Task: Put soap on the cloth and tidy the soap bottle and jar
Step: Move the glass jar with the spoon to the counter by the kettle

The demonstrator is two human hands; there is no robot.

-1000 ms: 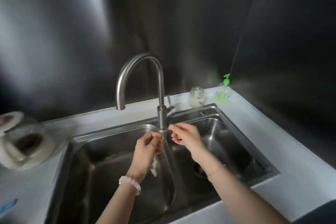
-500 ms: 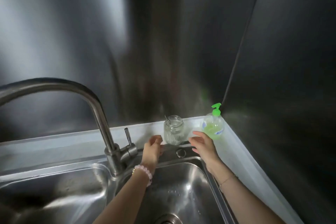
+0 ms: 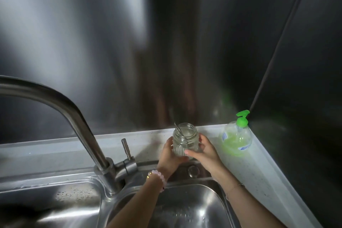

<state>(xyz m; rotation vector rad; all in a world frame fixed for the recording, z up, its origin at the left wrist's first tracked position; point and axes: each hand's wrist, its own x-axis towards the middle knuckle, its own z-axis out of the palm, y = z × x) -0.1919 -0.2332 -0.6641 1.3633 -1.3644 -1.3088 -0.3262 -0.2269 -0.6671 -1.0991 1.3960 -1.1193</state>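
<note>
Both hands, left hand (image 3: pixel 169 153) and right hand (image 3: pixel 205 152), are clamping their fingers around the open glass jar (image 3: pixel 185 139) left of the soap bottle (image 3: pixel 236 138); keeping it upright seems wise.

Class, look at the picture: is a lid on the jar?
No: the jar, held between both hands, has an open mouth with a thin metal utensil sticking out.

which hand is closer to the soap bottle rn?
Right. The right hand grips the jar on the side facing the soap bottle, not touching it. The left hand is on the jar's far side.
</note>
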